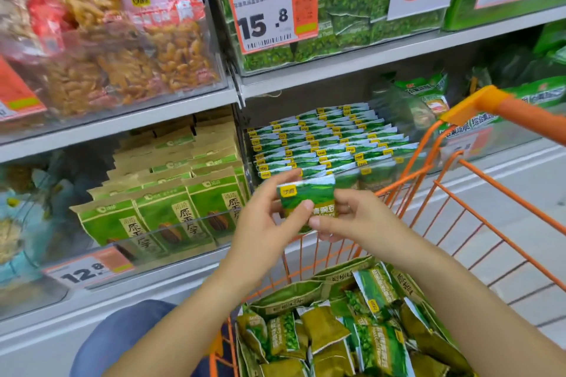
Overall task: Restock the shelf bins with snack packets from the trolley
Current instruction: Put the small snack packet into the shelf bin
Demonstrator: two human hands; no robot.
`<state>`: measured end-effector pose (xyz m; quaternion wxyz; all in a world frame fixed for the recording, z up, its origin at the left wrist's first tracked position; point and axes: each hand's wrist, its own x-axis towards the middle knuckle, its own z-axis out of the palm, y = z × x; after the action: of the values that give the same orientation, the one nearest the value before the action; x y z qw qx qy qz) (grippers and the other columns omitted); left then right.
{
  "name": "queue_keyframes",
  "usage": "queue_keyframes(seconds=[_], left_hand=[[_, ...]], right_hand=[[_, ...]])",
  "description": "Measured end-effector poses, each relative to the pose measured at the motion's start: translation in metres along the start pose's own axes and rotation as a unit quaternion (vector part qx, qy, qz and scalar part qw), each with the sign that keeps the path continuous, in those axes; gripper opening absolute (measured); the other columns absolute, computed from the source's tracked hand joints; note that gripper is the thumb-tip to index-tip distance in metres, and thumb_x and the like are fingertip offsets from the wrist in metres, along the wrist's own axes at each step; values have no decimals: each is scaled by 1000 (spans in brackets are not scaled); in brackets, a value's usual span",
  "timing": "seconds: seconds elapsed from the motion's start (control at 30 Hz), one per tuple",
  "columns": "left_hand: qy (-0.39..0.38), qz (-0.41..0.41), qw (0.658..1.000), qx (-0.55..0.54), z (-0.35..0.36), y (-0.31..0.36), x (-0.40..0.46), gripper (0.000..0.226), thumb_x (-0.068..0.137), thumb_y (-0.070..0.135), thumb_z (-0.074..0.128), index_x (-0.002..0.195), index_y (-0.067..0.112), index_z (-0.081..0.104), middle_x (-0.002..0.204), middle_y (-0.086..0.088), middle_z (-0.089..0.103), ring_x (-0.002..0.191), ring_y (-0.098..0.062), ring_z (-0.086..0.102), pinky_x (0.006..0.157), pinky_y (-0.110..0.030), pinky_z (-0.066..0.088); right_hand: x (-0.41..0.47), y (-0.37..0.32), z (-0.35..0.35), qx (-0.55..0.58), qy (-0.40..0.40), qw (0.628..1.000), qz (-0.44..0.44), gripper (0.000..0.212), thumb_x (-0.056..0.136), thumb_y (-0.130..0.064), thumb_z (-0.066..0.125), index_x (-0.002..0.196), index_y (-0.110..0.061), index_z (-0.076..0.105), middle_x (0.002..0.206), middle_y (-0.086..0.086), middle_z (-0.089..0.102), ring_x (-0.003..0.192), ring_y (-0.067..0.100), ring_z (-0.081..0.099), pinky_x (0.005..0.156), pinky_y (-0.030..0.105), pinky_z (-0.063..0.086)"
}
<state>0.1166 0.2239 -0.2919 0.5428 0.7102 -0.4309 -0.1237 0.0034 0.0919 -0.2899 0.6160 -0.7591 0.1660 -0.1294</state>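
I hold one green pea packet (306, 202) in both hands above the trolley (477, 193), left hand (266, 223) pinching its side, right hand (352, 220) pinching its lower edge: each grip is closed on it. It looks light, soft and crinkly; the sealed edges seem the safest hold. The target bin (330, 144), at twelve o'clock, looks nearly full of upright rows. More packets (352, 330) lie loose at six o'clock. The trolley's orange rim stands between hands and shelf.
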Motion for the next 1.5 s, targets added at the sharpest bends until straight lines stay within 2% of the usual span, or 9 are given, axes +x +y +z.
queue_keyframes(seconds=[0.13, 0.2, 0.3, 0.5, 0.97, 1.13, 1.23, 1.3, 1.5], left_hand=[[-106, 43, 973, 202, -28, 19, 24, 22, 79, 34, 73, 100, 27, 71, 93, 14, 70, 90, -2, 64, 78, -29, 51], [-52, 93, 947, 303, -38, 28, 37, 26, 78, 41, 67, 97, 24, 73, 90, 9, 73, 85, -14, 67, 74, -32, 52], [36, 132, 880, 456, -46, 39, 63, 24, 86, 39, 66, 106, 27, 68, 96, 1, 73, 91, -28, 66, 69, -35, 49], [-117, 30, 778, 617, -28, 20, 107, 18, 86, 27, 63, 103, 24, 64, 103, -2, 68, 93, -28, 61, 63, -30, 41], [-319, -35, 722, 613, -4, -30, 142, 24, 80, -2, 50, 64, 14, 41, 67, -3, 38, 61, -22, 33, 53, -31, 29], [-153, 72, 739, 652, -10, 3, 118, 24, 93, 39, 56, 92, 15, 61, 85, -2, 65, 79, -28, 63, 57, -32, 41], [-8, 248, 839, 484, -2, 14, 65, 22, 94, 36, 48, 93, 21, 64, 72, 2, 68, 65, -29, 65, 49, -30, 41], [-105, 264, 866, 412, 9, 11, 26, 22, 93, 37, 46, 91, 26, 65, 69, 5, 68, 63, -24, 65, 50, -29, 44], [-366, 148, 805, 443, 27, -37, -17, 31, 102, 37, 34, 113, 27, 61, 97, -1, 71, 91, -24, 64, 74, -35, 50]], right_hand=[[3, 6, -2, -183, 38, 980, -62, 24, 82, -32, 73, 72, -32, 51, 65, -14, 52, 62, -3, 50, 61, 15, 41], [0, 4, -3, -277, 74, 954, -89, 18, 86, -42, 66, 100, -43, 55, 88, -20, 60, 81, -5, 56, 74, 18, 47], [1, 5, -13, -357, 147, 913, -130, 32, 92, -39, 56, 123, -33, 59, 99, -13, 66, 95, 9, 61, 78, 35, 52], [2, 9, -21, -388, 178, 895, -128, 25, 95, -29, 53, 117, -27, 64, 98, -7, 67, 92, 15, 61, 70, 34, 50], [3, 6, -30, -398, 165, 897, -96, 19, 95, -31, 53, 105, -27, 68, 87, -6, 68, 82, 18, 64, 69, 38, 53], [-1, 0, -49, -384, 47, 920, 65, 31, 92, -40, 59, 72, -19, 69, 63, -6, 68, 63, 10, 63, 67, 32, 53], [1, 19, -49, -461, -98, 861, 191, 26, 87, -36, 66, 84, -11, 72, 80, 5, 72, 75, 17, 66, 76, 32, 55], [6, 41, -39, -528, -173, 797, 235, 32, 84, -38, 69, 99, -9, 68, 99, 8, 68, 89, 23, 63, 78, 35, 52], [9, 102, -26, -606, -250, 710, 258, 51, 82, -31, 72, 127, -13, 55, 103, 5, 58, 90, 23, 59, 67, 33, 49]])
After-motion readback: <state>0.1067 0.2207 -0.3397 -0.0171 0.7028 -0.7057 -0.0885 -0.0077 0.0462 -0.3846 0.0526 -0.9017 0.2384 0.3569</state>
